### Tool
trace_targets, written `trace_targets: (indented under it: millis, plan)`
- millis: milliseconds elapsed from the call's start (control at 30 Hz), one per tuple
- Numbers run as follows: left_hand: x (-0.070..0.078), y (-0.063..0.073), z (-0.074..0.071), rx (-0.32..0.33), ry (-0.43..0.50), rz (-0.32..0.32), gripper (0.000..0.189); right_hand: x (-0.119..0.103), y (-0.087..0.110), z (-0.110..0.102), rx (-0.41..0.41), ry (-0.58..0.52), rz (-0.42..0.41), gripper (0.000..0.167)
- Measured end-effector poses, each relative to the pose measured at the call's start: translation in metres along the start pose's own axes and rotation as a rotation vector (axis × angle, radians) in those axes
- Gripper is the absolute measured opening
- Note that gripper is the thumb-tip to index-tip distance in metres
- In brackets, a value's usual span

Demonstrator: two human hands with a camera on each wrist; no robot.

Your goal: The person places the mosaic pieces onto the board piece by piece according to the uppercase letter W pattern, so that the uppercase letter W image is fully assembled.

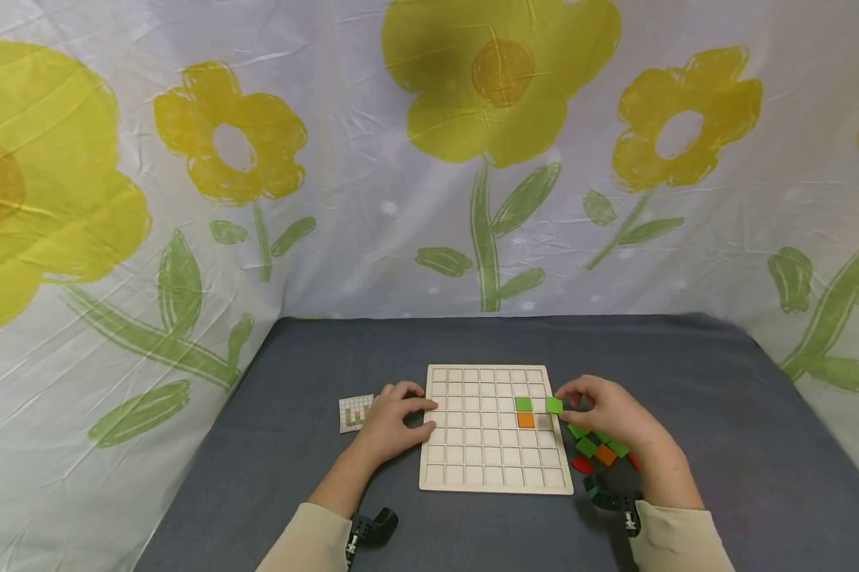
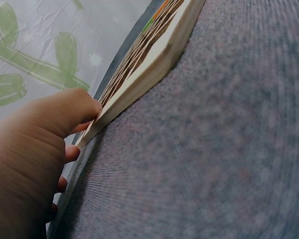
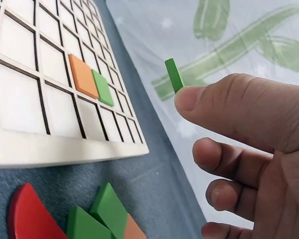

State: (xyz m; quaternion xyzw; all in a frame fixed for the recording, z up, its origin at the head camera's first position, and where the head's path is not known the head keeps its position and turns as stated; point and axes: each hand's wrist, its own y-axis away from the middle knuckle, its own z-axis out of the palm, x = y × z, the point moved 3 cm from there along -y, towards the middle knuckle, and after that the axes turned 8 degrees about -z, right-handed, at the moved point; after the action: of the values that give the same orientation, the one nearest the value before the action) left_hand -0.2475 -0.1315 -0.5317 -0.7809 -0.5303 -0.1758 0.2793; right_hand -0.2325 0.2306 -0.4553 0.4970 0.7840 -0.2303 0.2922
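Observation:
A pale wooden grid board (image 1: 497, 489) lies flat on the table. Its cells hold one green square tile (image 1: 523, 403) and, just below it, an orange square tile (image 1: 525, 419). At the board's left edge, my left hand (image 1: 389, 421) rests with thumb and fingertips touching the rim, not gripped round it. Over the right edge, my right hand (image 1: 611, 411) pinches another green square tile (image 3: 174, 75) between thumb and fingers. That tile is held above the board, apart from it, and is seen edge-on in the right wrist view.
Right of the board, partly under my right hand, lies a pile of loose pieces: green tiles (image 1: 586, 447), an orange tile (image 1: 605, 454) and red pieces (image 1: 582, 465). A small card with a coloured grid (image 1: 353, 410) lies beside my left hand. A flower-printed curtain (image 1: 357, 238) surrounds the dark table.

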Motion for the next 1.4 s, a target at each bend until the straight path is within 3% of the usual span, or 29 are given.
trace_targets:
  millis: [367,667,800,1067,1400]
  plan:
    - [-0.001,0.000,0.001,-0.001,-0.013,0.003,0.028,-0.004,-0.006,0.017,-0.130,-0.048,0.031,0.020]
    - [-0.001,0.001,0.000,0.023,-0.013,0.025,0.027,-0.008,-0.009,0.030,-0.246,-0.106,-0.005,0.022]
    - [-0.002,0.001,0.001,0.020,-0.013,0.023,0.027,-0.010,-0.010,0.035,-0.260,-0.110,-0.018,0.025]
    - [-0.002,0.001,0.002,0.040,-0.017,0.053,0.027,-0.012,-0.012,0.041,-0.250,-0.013,-0.004,0.023]
    - [-0.003,-0.001,0.003,-0.001,-0.016,0.002,0.029,-0.012,-0.014,0.042,-0.227,0.022,0.015,0.021]
